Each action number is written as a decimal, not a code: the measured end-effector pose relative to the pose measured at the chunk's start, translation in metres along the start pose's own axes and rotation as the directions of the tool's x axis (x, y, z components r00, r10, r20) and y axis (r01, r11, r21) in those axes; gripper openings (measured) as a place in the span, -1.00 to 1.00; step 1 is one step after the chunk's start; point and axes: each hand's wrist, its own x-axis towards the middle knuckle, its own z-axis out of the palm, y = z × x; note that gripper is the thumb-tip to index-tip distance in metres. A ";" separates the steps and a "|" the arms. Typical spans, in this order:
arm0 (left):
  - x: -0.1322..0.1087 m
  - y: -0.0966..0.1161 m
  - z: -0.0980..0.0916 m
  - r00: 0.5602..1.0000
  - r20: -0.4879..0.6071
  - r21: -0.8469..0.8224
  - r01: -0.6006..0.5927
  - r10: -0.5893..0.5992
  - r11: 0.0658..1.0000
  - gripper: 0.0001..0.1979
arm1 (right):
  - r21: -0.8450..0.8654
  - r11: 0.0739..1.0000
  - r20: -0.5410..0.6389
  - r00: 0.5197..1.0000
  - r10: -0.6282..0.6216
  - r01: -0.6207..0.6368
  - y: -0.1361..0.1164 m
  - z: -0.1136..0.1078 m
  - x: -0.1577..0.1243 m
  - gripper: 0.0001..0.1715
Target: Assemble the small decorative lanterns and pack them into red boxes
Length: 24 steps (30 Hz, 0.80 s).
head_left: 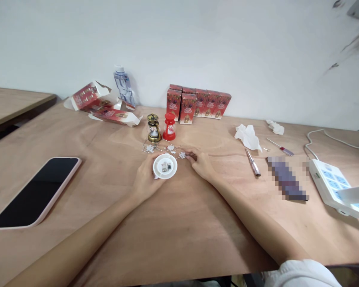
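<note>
My left hand (147, 177) is closed round a white round piece (165, 173), its flat underside turned up. Small metal and dark parts sit in the recess at its middle. To the right, my right hand (200, 162) has its fingertips pinched at a small white part (182, 155) with thin wires, just above or on the table. Similar small white parts (150, 148) with metal pins lie beyond the round piece. Behind them stand a bronze-coloured mini lantern (153, 128) and a red mini lantern (169, 126), both upright.
Red printed boxes (188, 108) stand by the wall, with torn packaging (113, 115) and a bottle (124, 85) to their left. A phone (37, 191) lies at left. At right are crumpled tissue (247, 137), two screwdrivers (253, 163), a pixelated item (287, 178) and a power strip (332, 181).
</note>
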 end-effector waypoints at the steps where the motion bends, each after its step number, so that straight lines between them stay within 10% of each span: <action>1: 0.000 0.000 0.000 1.000 -0.002 0.000 -0.002 0.002 1.000 -0.59 | -0.009 1.000 -0.002 1.000 -0.008 0.008 0.000 0.000 0.000 -0.71; 24: -0.001 -0.001 0.000 1.000 -0.006 0.041 -0.024 0.024 0.999 -0.60 | 0.042 0.995 0.111 0.989 -0.098 0.094 -0.010 -0.004 -0.006 -0.68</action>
